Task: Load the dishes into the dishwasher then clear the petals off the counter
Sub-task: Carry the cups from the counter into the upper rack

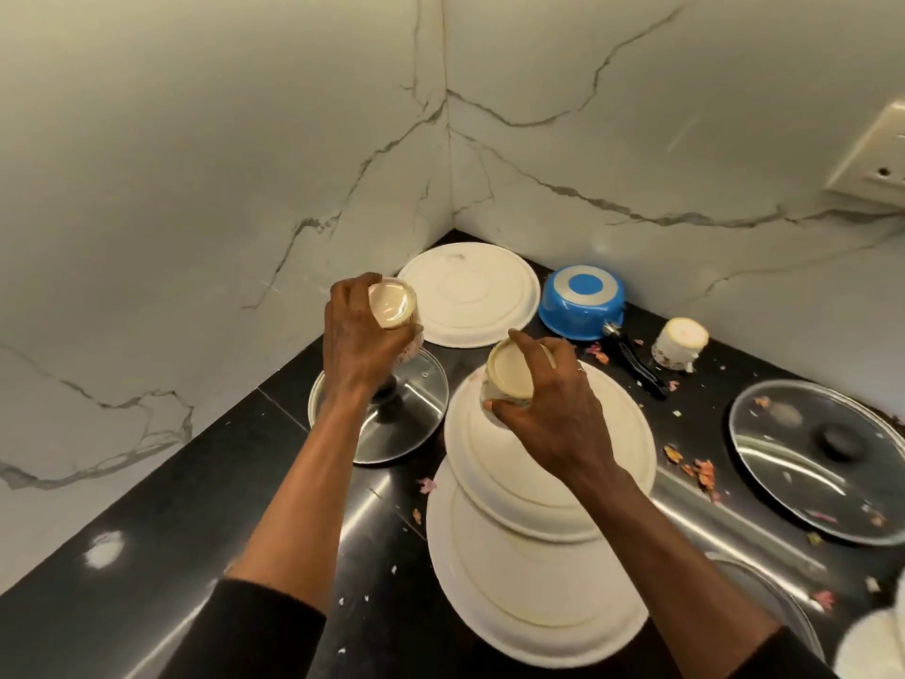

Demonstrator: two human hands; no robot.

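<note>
My left hand grips a cream cup held upside down above a metal lid. My right hand grips a second upturned cream cup over two overlapping white plates, both face down. A third white plate lies face down in the counter's corner. A blue saucepan sits inverted beside it, its black handle pointing toward me. Another floral cup stands upside down to the right. Pink petals are scattered across the black counter.
A large glass lid with a black knob lies at the right. Marble walls meet in the corner behind the dishes, with a wall socket at the upper right. Something white shows at the bottom right edge.
</note>
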